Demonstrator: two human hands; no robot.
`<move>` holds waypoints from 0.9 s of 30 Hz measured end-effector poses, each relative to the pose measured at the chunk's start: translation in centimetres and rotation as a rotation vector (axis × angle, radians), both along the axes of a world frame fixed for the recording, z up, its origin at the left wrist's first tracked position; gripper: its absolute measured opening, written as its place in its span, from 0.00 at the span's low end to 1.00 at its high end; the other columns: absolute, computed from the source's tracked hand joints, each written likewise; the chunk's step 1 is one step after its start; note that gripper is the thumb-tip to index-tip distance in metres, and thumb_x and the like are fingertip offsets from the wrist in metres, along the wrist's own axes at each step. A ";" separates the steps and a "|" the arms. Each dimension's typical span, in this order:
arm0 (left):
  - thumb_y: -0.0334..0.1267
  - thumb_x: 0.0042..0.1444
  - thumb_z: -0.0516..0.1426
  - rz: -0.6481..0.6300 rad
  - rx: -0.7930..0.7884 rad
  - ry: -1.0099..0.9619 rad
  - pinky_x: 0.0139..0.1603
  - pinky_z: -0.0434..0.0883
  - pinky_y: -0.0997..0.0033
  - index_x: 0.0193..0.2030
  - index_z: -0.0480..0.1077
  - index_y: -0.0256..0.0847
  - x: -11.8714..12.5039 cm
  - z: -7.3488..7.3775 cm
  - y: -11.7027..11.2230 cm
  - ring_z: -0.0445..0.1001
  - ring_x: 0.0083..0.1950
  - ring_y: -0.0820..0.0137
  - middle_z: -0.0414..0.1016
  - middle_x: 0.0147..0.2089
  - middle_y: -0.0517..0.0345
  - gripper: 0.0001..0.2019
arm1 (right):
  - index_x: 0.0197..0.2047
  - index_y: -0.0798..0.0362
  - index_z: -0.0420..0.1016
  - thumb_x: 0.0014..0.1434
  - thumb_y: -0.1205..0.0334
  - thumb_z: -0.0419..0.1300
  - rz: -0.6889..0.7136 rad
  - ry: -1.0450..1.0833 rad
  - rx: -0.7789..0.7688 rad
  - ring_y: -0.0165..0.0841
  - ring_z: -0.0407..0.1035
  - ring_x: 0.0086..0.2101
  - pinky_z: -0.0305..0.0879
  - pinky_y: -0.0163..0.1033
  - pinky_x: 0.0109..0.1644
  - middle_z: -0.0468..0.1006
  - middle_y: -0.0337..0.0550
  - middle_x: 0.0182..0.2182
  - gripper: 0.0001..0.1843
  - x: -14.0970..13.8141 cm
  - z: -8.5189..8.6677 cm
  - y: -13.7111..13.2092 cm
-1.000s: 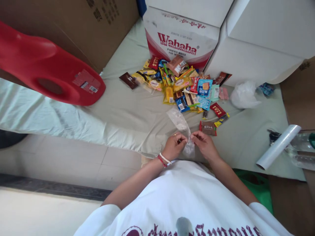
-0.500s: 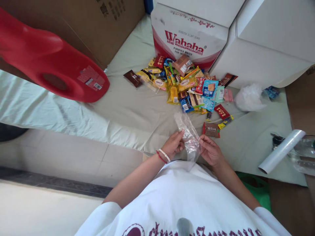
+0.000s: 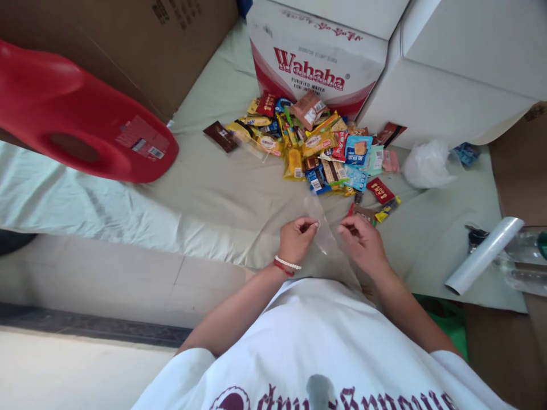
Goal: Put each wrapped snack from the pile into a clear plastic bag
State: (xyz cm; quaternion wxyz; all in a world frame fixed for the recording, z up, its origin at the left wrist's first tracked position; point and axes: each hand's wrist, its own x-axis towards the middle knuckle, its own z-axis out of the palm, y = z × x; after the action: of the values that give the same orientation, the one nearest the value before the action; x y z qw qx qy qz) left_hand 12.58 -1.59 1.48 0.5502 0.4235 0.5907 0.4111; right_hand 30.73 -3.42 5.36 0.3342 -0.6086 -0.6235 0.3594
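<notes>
In the head view, a clear thin plastic bag hangs flattened between my hands, close to the front of my shirt. My left hand, with a white bracelet and a red one at the wrist, pinches the bag's left side between thumb and fingers. My right hand is closed in a pinch at the bag's right edge; the film is hard to see at the fingertips. Just beyond the right fingers lies a brown snack packet, partly covered by that hand. A heap of wrapped snacks lies farther off.
A Wahaha carton stands behind the snacks, with white boxes beside it. At left lies a red jug. A crumpled white plastic bag, a film roll and clear bottles are at right on the pale sheet.
The bunched clear bag is now spread flatter and smoother between my hands. My right hand has turned and risen slightly, its fingertips now over the brown packet's near side. The view has shifted slightly.
</notes>
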 end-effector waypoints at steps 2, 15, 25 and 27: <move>0.39 0.53 0.61 -0.026 0.071 0.112 0.33 0.66 0.72 0.32 0.80 0.40 0.3 0.2 -0.4 0.69 0.28 0.73 0.78 0.27 0.60 0.07 | 0.41 0.50 0.76 0.63 0.50 0.64 0.063 0.003 0.047 0.33 0.69 0.35 0.66 0.37 0.37 0.76 0.42 0.36 0.13 -1.9 0.4 1.3; 0.51 0.50 0.66 0.191 0.045 -0.168 0.26 0.58 0.76 0.35 0.78 0.40 -1.2 0.6 0.0 0.61 0.25 0.77 0.75 0.29 0.61 0.15 | 0.35 0.50 0.80 0.62 0.50 0.63 0.098 0.170 -0.036 0.32 0.66 0.30 0.59 0.36 0.33 0.73 0.40 0.29 0.13 -4.7 -0.8 2.8; 0.51 0.51 0.67 0.099 -0.006 -0.344 0.24 0.55 0.76 0.32 0.76 0.39 -1.7 0.0 -0.3 0.56 0.22 0.80 0.74 0.27 0.63 0.16 | 0.33 0.50 0.72 0.56 0.45 0.69 -0.076 0.591 -0.229 0.27 0.60 0.27 0.58 0.34 0.33 0.68 0.35 0.27 0.18 -3.3 -1.0 2.5; 0.51 0.52 0.66 0.067 0.013 -0.274 0.25 0.55 0.76 0.32 0.77 0.39 -1.9 0.5 -0.4 0.56 0.23 0.79 0.71 0.24 0.64 0.16 | 0.35 0.50 0.73 0.56 0.44 0.68 -0.068 0.548 -0.210 0.28 0.61 0.28 0.60 0.34 0.34 0.69 0.36 0.28 0.18 -3.4 -0.8 2.4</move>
State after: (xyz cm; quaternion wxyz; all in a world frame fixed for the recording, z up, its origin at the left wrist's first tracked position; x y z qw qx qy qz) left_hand 10.70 -2.00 2.01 0.6088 0.3471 0.5212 0.4871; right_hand 27.31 -1.03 4.53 0.4370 -0.5407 -0.4486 0.5616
